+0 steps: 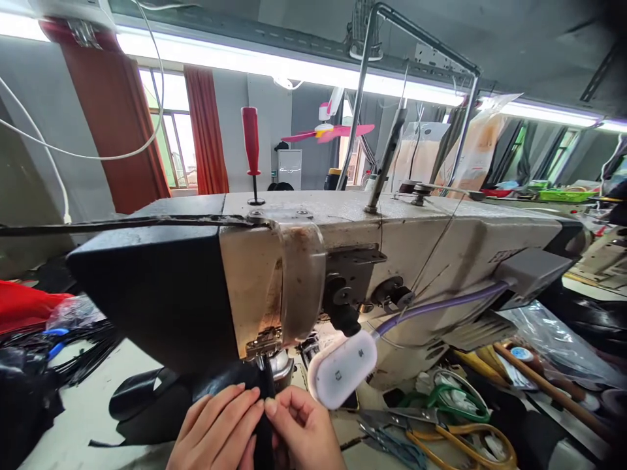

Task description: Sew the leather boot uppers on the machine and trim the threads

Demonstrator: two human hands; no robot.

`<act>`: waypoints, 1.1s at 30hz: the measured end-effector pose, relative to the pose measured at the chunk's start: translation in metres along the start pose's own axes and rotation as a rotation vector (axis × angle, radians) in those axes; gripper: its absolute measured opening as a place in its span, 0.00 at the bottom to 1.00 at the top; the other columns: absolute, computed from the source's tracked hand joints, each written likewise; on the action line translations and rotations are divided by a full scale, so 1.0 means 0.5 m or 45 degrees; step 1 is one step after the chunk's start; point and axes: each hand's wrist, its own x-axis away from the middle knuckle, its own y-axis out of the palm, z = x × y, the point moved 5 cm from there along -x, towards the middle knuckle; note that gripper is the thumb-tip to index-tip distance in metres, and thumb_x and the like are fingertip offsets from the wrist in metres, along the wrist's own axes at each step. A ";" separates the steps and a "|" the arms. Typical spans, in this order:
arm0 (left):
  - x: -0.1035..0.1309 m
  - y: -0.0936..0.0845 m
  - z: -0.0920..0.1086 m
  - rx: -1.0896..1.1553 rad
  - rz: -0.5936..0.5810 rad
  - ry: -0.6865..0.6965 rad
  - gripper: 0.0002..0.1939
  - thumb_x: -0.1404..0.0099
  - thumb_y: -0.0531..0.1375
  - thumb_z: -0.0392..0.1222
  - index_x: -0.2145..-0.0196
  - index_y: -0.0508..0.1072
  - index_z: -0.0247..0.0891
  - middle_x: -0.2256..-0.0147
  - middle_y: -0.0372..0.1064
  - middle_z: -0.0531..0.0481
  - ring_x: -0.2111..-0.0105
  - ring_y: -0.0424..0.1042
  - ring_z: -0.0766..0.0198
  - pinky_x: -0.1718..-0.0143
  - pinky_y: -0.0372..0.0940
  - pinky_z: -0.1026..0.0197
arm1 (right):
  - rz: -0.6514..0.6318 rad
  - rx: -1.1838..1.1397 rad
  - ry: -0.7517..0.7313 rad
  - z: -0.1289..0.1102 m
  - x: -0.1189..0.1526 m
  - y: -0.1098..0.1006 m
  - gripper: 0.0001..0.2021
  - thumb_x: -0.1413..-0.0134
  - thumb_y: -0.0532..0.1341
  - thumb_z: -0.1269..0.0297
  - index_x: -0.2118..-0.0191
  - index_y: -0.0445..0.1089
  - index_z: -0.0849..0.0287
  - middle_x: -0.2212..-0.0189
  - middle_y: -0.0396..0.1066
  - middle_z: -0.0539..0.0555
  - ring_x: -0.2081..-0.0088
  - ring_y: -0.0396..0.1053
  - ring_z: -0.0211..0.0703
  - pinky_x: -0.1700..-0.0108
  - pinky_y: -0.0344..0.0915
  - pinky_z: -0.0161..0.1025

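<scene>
Below the needle area of a sewing machine (255,274), black leather-like material (230,380) runs under the presser foot (264,343). My left hand (220,424) lies over this material, fingers long and close together, holding it just in front of the foot. My right hand (306,424) pinches the edge of a narrow black strip (264,427) between thumb and curled fingers. Both hands nearly meet at the strip. The underside of the material and part of the left thumb are hidden.
A white lamp (345,371) on a purple flexible neck glows close to my right hand. Yellow-handled scissors (460,440) and a green-handled tool (460,398) lie at the right. Black pieces and cords (88,352) are at the left. A red screwdriver (250,147) stands on the machine.
</scene>
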 end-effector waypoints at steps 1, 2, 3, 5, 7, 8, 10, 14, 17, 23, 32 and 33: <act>-0.001 0.001 0.000 -0.005 -0.009 0.006 0.18 0.36 0.59 0.31 0.49 0.74 0.40 0.51 0.77 0.54 0.51 0.73 0.63 0.47 0.62 0.60 | 0.008 -0.003 -0.015 0.001 -0.003 0.001 0.31 0.67 0.71 0.34 0.77 0.62 0.59 0.86 0.62 0.45 0.86 0.55 0.29 0.82 0.54 0.28; -0.001 0.002 -0.001 -0.012 -0.019 0.008 0.19 0.36 0.59 0.31 0.48 0.74 0.39 0.51 0.77 0.54 0.50 0.73 0.62 0.47 0.62 0.60 | 0.017 -0.007 -0.032 0.001 -0.006 0.002 0.31 0.66 0.71 0.35 0.77 0.62 0.59 0.86 0.62 0.44 0.85 0.54 0.29 0.82 0.54 0.28; -0.001 0.002 -0.002 -0.017 -0.026 0.006 0.18 0.36 0.59 0.32 0.48 0.74 0.39 0.50 0.77 0.53 0.50 0.72 0.62 0.47 0.62 0.60 | 0.025 -0.009 -0.055 0.000 -0.009 0.002 0.31 0.66 0.71 0.35 0.77 0.62 0.59 0.86 0.62 0.44 0.85 0.54 0.28 0.82 0.53 0.28; -0.001 0.003 -0.005 -0.026 -0.038 0.002 0.19 0.36 0.59 0.32 0.48 0.74 0.39 0.50 0.77 0.53 0.50 0.72 0.62 0.47 0.61 0.59 | 0.025 -0.003 -0.093 -0.004 -0.016 0.002 0.30 0.64 0.70 0.35 0.77 0.63 0.59 0.86 0.61 0.44 0.85 0.53 0.28 0.82 0.52 0.28; -0.002 0.004 -0.009 -0.026 -0.039 0.011 0.19 0.36 0.59 0.32 0.48 0.74 0.39 0.50 0.77 0.53 0.50 0.71 0.62 0.47 0.61 0.60 | -0.006 0.015 -0.096 -0.005 -0.023 0.002 0.31 0.63 0.70 0.34 0.76 0.63 0.60 0.86 0.62 0.45 0.86 0.54 0.28 0.83 0.52 0.28; -0.003 0.005 -0.010 -0.031 -0.045 0.022 0.19 0.36 0.59 0.31 0.47 0.74 0.39 0.49 0.76 0.53 0.49 0.71 0.62 0.46 0.61 0.59 | -0.029 0.025 -0.086 -0.004 -0.026 0.002 0.31 0.63 0.69 0.34 0.75 0.63 0.60 0.86 0.63 0.45 0.86 0.54 0.28 0.83 0.52 0.28; -0.005 0.007 -0.014 -0.060 -0.063 0.039 0.20 0.36 0.59 0.30 0.47 0.74 0.38 0.48 0.76 0.51 0.48 0.70 0.61 0.46 0.60 0.58 | -0.050 0.035 -0.064 0.001 -0.032 0.001 0.31 0.64 0.69 0.33 0.74 0.63 0.59 0.86 0.63 0.45 0.86 0.55 0.29 0.83 0.53 0.28; -0.011 0.010 -0.019 -0.096 -0.058 0.046 0.20 0.36 0.58 0.30 0.47 0.74 0.37 0.48 0.75 0.51 0.48 0.70 0.61 0.47 0.60 0.58 | 0.045 0.039 -0.066 0.017 -0.040 0.002 0.32 0.66 0.69 0.31 0.75 0.64 0.59 0.87 0.63 0.46 0.86 0.56 0.31 0.84 0.54 0.29; -0.012 0.014 -0.018 -0.095 -0.042 0.047 0.19 0.36 0.58 0.31 0.47 0.74 0.37 0.49 0.76 0.51 0.49 0.71 0.62 0.47 0.61 0.59 | 0.227 0.021 -0.211 0.022 -0.043 0.002 0.31 0.65 0.69 0.32 0.77 0.64 0.59 0.87 0.62 0.46 0.84 0.58 0.34 0.82 0.57 0.31; -0.015 0.019 -0.014 -0.215 -0.092 0.103 0.21 0.37 0.58 0.31 0.46 0.72 0.32 0.49 0.75 0.45 0.48 0.70 0.57 0.47 0.62 0.55 | 0.343 0.477 -0.742 -0.039 -0.026 -0.012 0.18 0.43 0.63 0.50 0.75 0.71 0.60 0.82 0.68 0.51 0.80 0.65 0.38 0.76 0.64 0.33; -0.019 0.009 -0.019 -0.226 -0.132 0.191 0.20 0.37 0.58 0.32 0.47 0.72 0.34 0.49 0.76 0.46 0.48 0.71 0.59 0.48 0.64 0.57 | 0.112 1.574 -1.761 -0.164 0.057 -0.004 0.18 0.47 0.55 0.76 0.54 0.76 0.58 0.62 0.77 0.58 0.61 0.76 0.49 0.57 0.74 0.43; -0.019 0.011 -0.018 -0.227 -0.137 0.188 0.21 0.38 0.58 0.32 0.47 0.72 0.34 0.49 0.75 0.47 0.49 0.71 0.59 0.47 0.64 0.57 | 0.104 1.611 -1.740 -0.162 0.054 -0.005 0.18 0.46 0.55 0.76 0.54 0.76 0.58 0.62 0.77 0.58 0.60 0.76 0.49 0.56 0.74 0.44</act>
